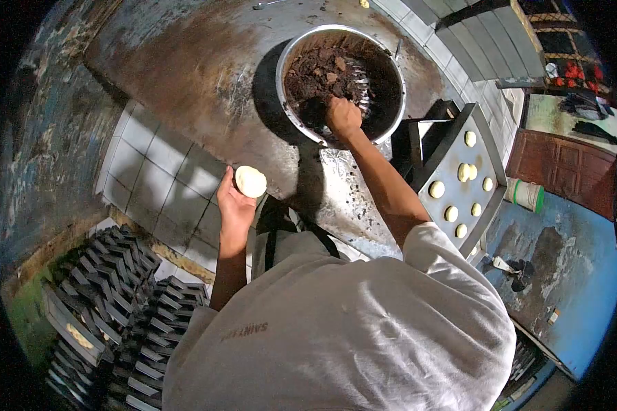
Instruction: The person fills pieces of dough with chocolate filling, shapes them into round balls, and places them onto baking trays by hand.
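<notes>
A flat round piece of pale dough rests on the fingers of my left hand, held to the left of the metal bowl. My right hand reaches into the large metal bowl, its fingers curled down at the dark brown crumbly filling. Whatever those fingertips grip is hidden. To the right of the bowl, a metal tray carries several pale round dough pieces, two of them touching.
The bowl stands on a stained worktop. Stacked dark trays fill the lower left. A blue surface lies at the right, with a white and green container near it. White tiles show at left.
</notes>
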The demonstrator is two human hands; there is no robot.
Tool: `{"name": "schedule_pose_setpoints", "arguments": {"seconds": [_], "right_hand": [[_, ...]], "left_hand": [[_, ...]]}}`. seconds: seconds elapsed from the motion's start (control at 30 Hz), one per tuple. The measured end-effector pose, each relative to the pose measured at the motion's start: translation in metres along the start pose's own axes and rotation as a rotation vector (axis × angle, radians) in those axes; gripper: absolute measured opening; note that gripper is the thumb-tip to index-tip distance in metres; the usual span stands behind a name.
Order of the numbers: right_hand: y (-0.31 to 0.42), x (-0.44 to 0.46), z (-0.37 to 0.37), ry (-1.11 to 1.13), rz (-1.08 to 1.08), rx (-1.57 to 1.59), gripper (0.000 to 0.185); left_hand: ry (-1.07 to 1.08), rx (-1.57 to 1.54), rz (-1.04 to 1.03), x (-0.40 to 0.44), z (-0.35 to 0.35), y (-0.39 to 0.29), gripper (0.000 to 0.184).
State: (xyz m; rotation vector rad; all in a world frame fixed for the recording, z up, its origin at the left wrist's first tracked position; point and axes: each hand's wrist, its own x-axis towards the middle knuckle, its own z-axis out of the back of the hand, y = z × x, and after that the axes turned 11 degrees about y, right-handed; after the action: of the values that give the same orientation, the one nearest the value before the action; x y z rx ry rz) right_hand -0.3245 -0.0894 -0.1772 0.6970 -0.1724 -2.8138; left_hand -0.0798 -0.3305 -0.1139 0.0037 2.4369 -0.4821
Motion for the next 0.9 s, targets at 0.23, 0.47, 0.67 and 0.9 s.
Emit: {"name": "schedule_pose_setpoints", "arguments": {"seconds": [0.23,0.47,0.67,0.9], "right_hand": [[-0.046,-0.009,0.006,0.05,0.294,0.338,0.019],[-0.06,-0.204,0.104,0.488,0.438,1.265,0.017],[-0.109,-0.302,0.012,-0.031,0.346,1.392,0.022],[-0.222,-0.425,-0.181,-0.256,-0.077,1.348,0.014]], "left_hand": [[0.036,0.012,-0.062,-0.002,-0.011,0.006,0.029],[0.321,0.031,0.105,-0.015,-0.109,0.075,0.027],[0.497,0.014,0.314,-0.056,-0.154,0.186,0.03],[0.526,0.079,0.375,-0.103,-0.166,0.266,0.041]]}}
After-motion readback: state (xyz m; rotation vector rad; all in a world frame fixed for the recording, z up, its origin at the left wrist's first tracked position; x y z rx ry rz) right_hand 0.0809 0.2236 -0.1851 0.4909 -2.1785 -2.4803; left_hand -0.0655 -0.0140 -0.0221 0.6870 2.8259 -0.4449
